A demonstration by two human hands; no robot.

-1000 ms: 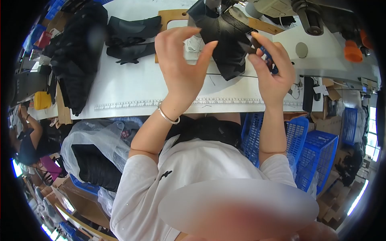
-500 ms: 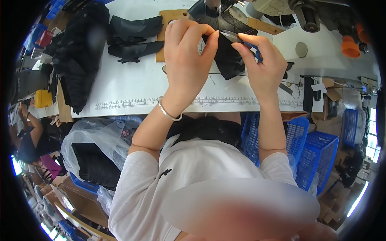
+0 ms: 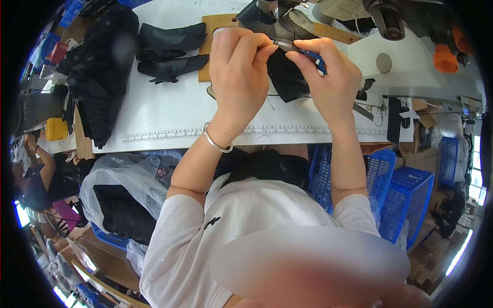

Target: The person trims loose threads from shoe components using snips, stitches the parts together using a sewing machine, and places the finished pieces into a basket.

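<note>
My right hand [image 3: 331, 77] grips thread snips with a blue handle [image 3: 319, 62] and a short silver blade [image 3: 284, 45] pointing left. The blade's tip lies right by the fingertips of my left hand [image 3: 240, 72]. That hand is closed in a pinch; whatever is between its thumb and forefinger is too small to make out. Below and between the hands hangs a black fabric piece [image 3: 290, 82], its upper part reaching under the sewing machine's needle area [image 3: 269, 6]. My fingers partly cover it.
On the white table [image 3: 169, 110] lie black cut pieces [image 3: 172, 37] and a big black fabric heap [image 3: 102, 66] at left. A printed ruler [image 3: 226, 132] runs along the front edge. Blue baskets [image 3: 405, 200] stand below right; a plastic bag [image 3: 118, 172] sits below left. Another person works far left.
My right hand has moved slightly left with the snips, bringing the blade up against my left fingertips. My left hand stays nearly in place, its fingers a little more curled.
</note>
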